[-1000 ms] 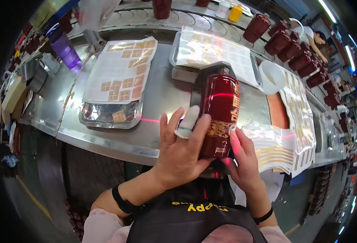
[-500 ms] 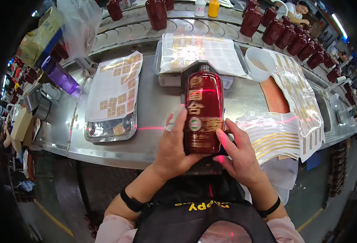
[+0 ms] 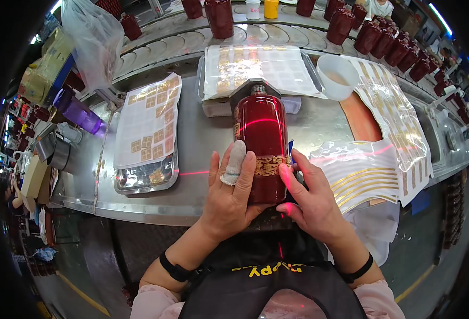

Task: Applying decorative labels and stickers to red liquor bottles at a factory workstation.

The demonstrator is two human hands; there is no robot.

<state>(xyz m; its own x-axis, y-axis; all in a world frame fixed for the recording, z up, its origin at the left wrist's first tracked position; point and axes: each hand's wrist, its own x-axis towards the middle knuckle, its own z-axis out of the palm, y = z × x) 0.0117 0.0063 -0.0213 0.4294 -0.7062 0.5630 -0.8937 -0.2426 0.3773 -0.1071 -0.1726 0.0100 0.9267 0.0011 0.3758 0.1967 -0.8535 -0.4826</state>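
Observation:
A dark red glossy bottle (image 3: 261, 138) with a gold band near its base lies on the steel bench, neck pointing away from me. My left hand (image 3: 229, 194) grips its lower left side; one finger wears a white cot. My right hand (image 3: 309, 199) holds the lower right side, fingers pressed on the gold band. A red laser line crosses the bottle and the bench.
A steel tray (image 3: 144, 178) with a sheet of gold square labels sits at left. Another tray (image 3: 258, 72) of label sheets lies behind the bottle. Gold strip sheets (image 3: 359, 170) lie at right, near a white bowl (image 3: 338, 77). Several red bottles (image 3: 383, 37) line the conveyor.
The bottle has been turned about its axis: its labelled front, seen before, now faces away, showing plain red side and gold band. Both hands stayed on its base.

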